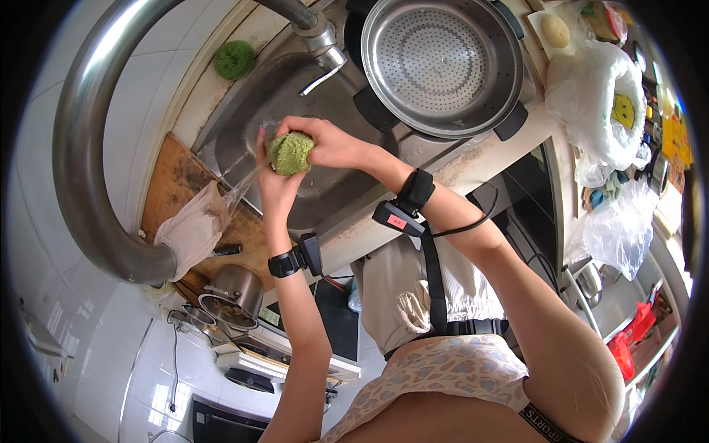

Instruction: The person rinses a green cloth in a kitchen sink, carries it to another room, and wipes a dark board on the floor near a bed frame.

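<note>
Head view: I hold a green scouring pad (pixel 289 152) over the steel sink (pixel 221 133), both hands closed around it. My right hand (pixel 329 142) wraps the pad from above, fingers curled over its top. My left hand (pixel 272 181) cups it from below, palm up, fingers bent around its underside. Neither hand is spread; both grip the pad, and it touches nothing else. The pad sits between my palms, above the basin, just under the tap (pixel 321 40).

Step in hand, as I judge it: working the pad under the spout.

1. Keep the pad over the middle of the basin, so runoff falls inside the sink and not on the wooden board (pixel 173 184) at my left.
2. Press evenly with both palms; a one-sided squeeze lets the pad slip out sideways.
3. Keep both wrist bands and the cable on my right forearm clear of any drip.
4. Keep my elbows clear of the steamer pot (pixel 443 66), which stands at the right end of the sink, near my right wrist.

A second green pad (pixel 234 59) lies on the ledge behind the sink, well apart. A pale bag (pixel 193 230) lies on the board. I cannot tell whether water is running.
</note>
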{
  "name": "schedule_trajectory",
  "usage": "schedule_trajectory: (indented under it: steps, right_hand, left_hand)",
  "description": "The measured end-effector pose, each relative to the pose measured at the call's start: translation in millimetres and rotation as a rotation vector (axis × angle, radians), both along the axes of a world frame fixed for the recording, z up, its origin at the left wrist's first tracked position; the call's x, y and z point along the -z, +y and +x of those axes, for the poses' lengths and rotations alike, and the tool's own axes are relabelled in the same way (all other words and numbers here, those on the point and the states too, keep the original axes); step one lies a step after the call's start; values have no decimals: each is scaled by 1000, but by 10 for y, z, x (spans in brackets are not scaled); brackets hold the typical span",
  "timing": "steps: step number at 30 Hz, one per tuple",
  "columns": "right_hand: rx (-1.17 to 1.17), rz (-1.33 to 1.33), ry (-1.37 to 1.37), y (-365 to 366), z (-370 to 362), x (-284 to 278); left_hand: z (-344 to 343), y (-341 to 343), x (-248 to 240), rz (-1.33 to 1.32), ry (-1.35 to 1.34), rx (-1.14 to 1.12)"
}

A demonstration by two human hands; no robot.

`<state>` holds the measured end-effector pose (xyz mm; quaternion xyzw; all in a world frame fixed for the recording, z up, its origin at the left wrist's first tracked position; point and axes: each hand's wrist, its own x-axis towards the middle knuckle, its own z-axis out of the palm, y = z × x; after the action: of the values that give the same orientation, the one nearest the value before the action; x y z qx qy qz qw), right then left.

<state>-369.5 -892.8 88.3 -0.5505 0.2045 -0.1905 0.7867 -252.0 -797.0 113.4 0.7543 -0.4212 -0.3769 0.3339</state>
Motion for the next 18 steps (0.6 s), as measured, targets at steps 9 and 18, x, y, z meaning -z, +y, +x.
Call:
schedule_trajectory:
  steps: [9, 18]
  right_hand:
    - [162, -531, 388, -38, -248, 118]
    - [69, -518, 485, -148, -287, -159]
  left_hand:
    - [49, -92, -180, 224, -669, 93]
    - [108, 43, -76, -34, -512, -193]
